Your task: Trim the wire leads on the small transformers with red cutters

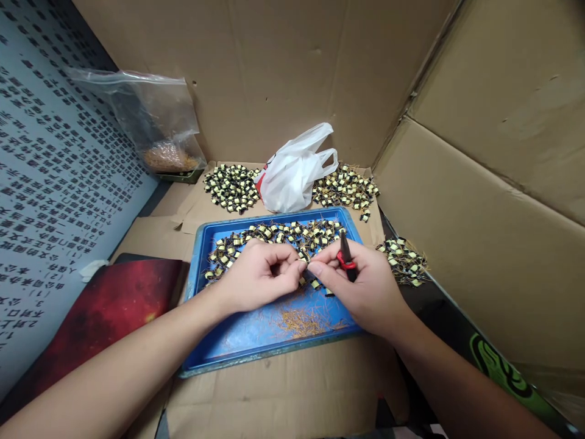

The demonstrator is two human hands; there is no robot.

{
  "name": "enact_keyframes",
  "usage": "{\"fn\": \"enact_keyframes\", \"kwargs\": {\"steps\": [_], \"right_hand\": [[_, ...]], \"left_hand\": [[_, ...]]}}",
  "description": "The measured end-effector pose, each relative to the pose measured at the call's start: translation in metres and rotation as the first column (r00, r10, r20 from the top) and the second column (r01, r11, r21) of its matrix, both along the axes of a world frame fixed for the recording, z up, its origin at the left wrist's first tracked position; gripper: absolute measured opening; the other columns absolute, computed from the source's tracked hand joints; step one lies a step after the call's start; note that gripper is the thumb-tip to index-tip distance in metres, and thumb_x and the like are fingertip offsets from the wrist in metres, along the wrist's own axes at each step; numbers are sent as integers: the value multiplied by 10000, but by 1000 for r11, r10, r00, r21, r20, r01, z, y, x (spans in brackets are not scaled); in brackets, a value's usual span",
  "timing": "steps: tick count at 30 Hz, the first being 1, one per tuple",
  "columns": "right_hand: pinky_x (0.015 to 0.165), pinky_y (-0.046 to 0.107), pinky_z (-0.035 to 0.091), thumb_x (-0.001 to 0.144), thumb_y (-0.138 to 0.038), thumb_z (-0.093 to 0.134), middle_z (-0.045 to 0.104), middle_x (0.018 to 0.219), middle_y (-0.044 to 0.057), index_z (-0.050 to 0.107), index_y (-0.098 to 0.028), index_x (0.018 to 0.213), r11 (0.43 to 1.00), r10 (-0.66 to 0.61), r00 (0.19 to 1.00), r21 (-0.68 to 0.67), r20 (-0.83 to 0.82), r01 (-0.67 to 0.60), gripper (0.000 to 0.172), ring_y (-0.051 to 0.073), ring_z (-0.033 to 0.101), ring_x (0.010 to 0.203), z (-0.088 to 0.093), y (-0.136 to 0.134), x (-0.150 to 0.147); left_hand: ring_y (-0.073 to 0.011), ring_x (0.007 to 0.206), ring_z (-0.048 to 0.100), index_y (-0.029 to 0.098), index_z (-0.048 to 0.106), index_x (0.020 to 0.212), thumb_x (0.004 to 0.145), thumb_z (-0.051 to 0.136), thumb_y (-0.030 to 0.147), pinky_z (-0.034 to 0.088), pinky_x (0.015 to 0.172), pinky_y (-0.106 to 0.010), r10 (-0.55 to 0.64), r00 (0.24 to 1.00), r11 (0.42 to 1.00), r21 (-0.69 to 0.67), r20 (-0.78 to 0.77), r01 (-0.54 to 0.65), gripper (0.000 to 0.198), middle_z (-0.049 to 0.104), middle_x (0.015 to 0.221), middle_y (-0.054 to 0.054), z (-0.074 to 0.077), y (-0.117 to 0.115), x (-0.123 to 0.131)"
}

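Observation:
My left hand (258,274) and my right hand (361,286) meet over a blue tray (256,341). Both pinch a small yellow-and-black wound component (305,263) between their fingertips. Tucked in my right hand's palm is a small black cutter with a red joint (346,256), its tip pointing up. Several of the same components (278,235) lie heaped along the tray's far side. Cut copper wire scraps (301,322) lie on the tray's near part.
Further piles of components lie at the back left (231,186), back right (345,188) and right (404,259). A white plastic bag (295,167) sits between the back piles. A clear bag of copper scraps (158,131) leans at left. Cardboard walls enclose the space. A red mat (109,305) lies at left.

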State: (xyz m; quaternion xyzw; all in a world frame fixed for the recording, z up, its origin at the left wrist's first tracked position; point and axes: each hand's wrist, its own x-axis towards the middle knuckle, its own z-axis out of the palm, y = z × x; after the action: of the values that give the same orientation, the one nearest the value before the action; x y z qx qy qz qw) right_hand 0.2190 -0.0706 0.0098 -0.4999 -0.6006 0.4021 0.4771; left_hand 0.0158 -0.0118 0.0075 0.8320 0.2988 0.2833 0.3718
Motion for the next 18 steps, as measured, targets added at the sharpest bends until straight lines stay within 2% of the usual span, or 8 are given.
{"fn": "enact_keyframes", "kwargs": {"steps": [3, 8, 13, 18], "right_hand": [[550, 258, 408, 891, -322, 741, 614, 674, -25, 681, -179, 797, 994, 51, 993, -92, -107, -61, 181, 110, 523, 598, 1, 3, 2], [530, 258, 345, 893, -389, 792, 538, 615, -66, 652, -192, 798, 951, 138, 935, -220, -327, -217, 260, 92, 446, 553, -2, 7, 7], [522, 250, 318, 844, -339, 856, 522, 624, -78, 641, -197, 799, 932, 141, 893, -247, -428, -265, 261, 83, 437, 554, -3, 5, 6], [505, 254, 294, 890, -424, 833, 521, 591, -73, 652, -194, 785, 928, 161, 878, -234, -451, -290, 312, 85, 416, 532, -3, 5, 5]], "left_hand": [[-54, 457, 440, 137, 638, 673, 987, 590, 292, 341, 488, -168, -24, 1000, 999, -45, 16, 24, 354, 562, 513, 45, 0, 1, -2], [-91, 490, 534, 126, 673, 766, 1044, 543, 422, 396, 505, -195, -128, 989, 977, -163, 76, 139, 426, 649, 572, -2, 3, 2, -4], [-102, 510, 535, 108, 717, 855, 1052, 542, 461, 404, 509, -203, -174, 982, 951, -248, 73, 187, 441, 645, 594, -9, 5, 1, -4], [-104, 509, 556, 106, 720, 908, 1062, 539, 408, 444, 519, -195, -165, 979, 916, -350, 116, 196, 385, 648, 591, -9, 7, 0, -3]]}}
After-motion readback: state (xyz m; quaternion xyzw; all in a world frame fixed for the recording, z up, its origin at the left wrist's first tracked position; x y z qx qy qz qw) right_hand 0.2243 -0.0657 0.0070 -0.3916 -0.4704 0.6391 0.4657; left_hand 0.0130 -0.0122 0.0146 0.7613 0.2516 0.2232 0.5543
